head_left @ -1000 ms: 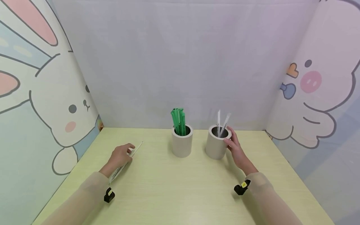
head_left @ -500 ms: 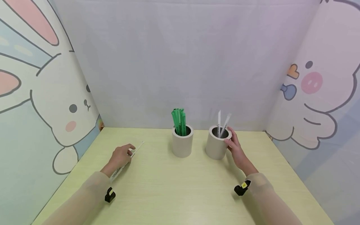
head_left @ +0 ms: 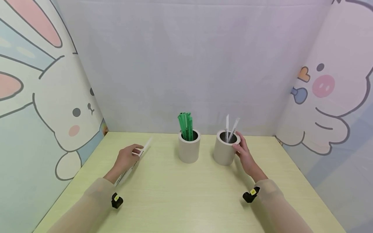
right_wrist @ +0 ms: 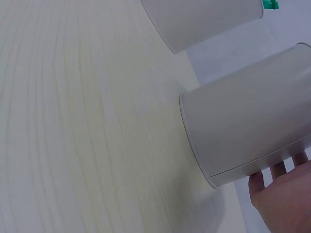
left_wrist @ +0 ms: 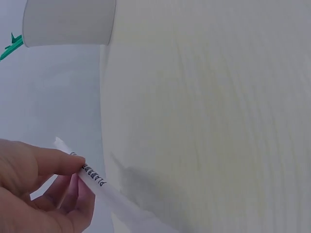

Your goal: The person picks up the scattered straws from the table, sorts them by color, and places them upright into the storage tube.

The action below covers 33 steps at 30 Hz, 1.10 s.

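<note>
My left hand (head_left: 126, 158) pinches a white paper-wrapped straw (head_left: 145, 149) between thumb and fingers at the left of the table. The straw slants, its upper end pointing up and right; dark printed lettering shows on the wrapper (left_wrist: 95, 175) in the left wrist view. Below the hand another white length (head_left: 120, 178) shows; whether it is the same straw I cannot tell. At the right, my right hand (head_left: 246, 159) holds a light grey cup (head_left: 223, 153) by its right side, thumb in front. Two white wrapped straws (head_left: 227, 127) stand in that cup, which is upright on the table.
Left of the held cup stands a second grey cup (head_left: 188, 152), with several green wrapped straws (head_left: 186, 125) in it. The pale wood-look table (head_left: 186, 197) meets a plain grey backdrop (head_left: 186, 64). Cartoon-printed panels (head_left: 70, 129) close both sides.
My left hand has shifted slightly right and up, and the straw it pinches has risen, its tip now farther up and right. The right hand and both cups look unchanged.
</note>
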Each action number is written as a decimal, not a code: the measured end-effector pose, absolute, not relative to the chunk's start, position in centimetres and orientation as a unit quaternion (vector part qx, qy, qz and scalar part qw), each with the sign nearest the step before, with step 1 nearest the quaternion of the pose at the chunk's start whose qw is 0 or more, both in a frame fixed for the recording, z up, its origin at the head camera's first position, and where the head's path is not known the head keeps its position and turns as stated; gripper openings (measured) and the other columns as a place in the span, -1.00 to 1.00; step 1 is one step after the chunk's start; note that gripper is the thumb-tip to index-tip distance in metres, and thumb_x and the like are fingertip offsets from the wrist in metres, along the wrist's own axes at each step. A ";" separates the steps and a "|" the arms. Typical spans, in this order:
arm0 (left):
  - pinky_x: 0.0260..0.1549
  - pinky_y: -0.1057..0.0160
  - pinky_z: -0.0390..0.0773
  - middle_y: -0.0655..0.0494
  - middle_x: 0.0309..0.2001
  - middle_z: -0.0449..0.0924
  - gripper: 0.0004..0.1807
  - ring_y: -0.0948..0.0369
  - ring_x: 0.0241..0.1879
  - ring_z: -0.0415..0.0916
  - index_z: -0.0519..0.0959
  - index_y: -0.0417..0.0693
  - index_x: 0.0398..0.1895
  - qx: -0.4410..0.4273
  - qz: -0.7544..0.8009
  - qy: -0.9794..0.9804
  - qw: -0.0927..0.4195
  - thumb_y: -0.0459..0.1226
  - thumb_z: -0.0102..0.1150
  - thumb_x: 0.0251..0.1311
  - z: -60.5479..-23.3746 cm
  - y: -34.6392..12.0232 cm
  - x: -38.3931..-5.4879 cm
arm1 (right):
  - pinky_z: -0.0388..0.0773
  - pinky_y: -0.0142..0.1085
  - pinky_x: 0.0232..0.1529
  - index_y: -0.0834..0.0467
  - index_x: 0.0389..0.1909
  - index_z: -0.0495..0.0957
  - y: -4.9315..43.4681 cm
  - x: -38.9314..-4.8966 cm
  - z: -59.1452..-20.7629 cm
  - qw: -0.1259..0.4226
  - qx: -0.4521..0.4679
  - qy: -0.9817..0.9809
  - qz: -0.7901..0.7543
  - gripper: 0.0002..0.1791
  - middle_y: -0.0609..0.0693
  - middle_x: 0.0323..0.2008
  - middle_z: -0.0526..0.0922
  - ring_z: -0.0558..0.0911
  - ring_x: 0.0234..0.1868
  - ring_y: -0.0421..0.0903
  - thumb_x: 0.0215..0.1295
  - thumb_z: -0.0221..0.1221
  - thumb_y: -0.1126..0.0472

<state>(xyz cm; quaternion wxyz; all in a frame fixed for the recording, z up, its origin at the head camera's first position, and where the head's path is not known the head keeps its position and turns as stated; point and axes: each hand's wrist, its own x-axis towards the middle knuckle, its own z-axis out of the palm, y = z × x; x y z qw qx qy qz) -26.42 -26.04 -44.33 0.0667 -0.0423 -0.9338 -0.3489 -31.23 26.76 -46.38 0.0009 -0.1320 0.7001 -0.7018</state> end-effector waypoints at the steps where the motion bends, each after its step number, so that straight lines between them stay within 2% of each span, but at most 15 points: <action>1: -0.07 -0.09 0.74 -0.21 0.05 0.72 -0.52 -0.15 0.01 0.71 0.60 -0.18 0.32 -0.041 -0.355 -0.931 0.074 -0.49 0.23 0.33 -44.2 -25.9 -26.4 | -0.20 0.34 0.59 -0.07 0.75 -0.25 26.8 -31.2 -46.4 0.001 -0.132 0.700 -0.702 -0.23 0.10 0.72 -0.18 -0.16 0.68 0.08 0.68 -0.14 0.15; 7: -0.02 -0.05 0.75 -0.19 0.12 0.72 -0.50 -0.11 0.06 0.73 0.57 -0.10 0.38 -0.019 -0.404 -0.908 0.105 -0.42 0.27 0.39 -42.8 -24.7 -26.6 | -0.18 0.32 0.59 -0.08 0.75 -0.24 26.8 -31.1 -46.4 0.000 -0.133 0.702 -0.700 -0.24 0.10 0.73 -0.18 -0.16 0.69 0.08 0.68 -0.14 0.14; 17: 0.08 0.17 0.72 -0.15 0.25 0.65 -0.44 -0.06 0.21 0.65 0.53 -0.03 0.45 -0.004 -0.583 -0.807 0.095 -0.44 0.28 0.40 -39.2 -19.1 -27.2 | -0.15 0.31 0.59 -0.08 0.74 -0.22 26.9 -31.1 -46.5 -0.002 -0.132 0.701 -0.701 -0.25 0.10 0.72 -0.14 -0.10 0.66 0.03 0.69 -0.13 0.12; 25: 0.16 0.09 0.70 -0.11 0.25 0.66 -0.46 -0.04 0.22 0.64 0.57 -0.01 0.39 -0.029 -0.649 -0.754 0.096 -0.50 0.28 0.37 -36.3 -12.4 -28.2 | -0.14 0.33 0.58 -0.08 0.75 -0.23 27.0 -31.0 -46.3 -0.004 -0.136 0.701 -0.700 -0.24 0.12 0.72 -0.15 -0.09 0.66 0.05 0.69 -0.13 0.11; 33: 0.18 0.10 0.68 0.00 0.19 0.68 -0.45 0.02 0.19 0.65 0.60 0.07 0.34 -0.061 -0.709 -0.696 0.095 -0.49 0.33 0.33 -34.0 -6.0 -29.8 | -0.15 0.33 0.58 -0.08 0.75 -0.23 26.8 -31.0 -46.3 -0.001 -0.133 0.701 -0.700 -0.24 0.11 0.72 -0.16 -0.12 0.67 0.08 0.69 -0.13 0.12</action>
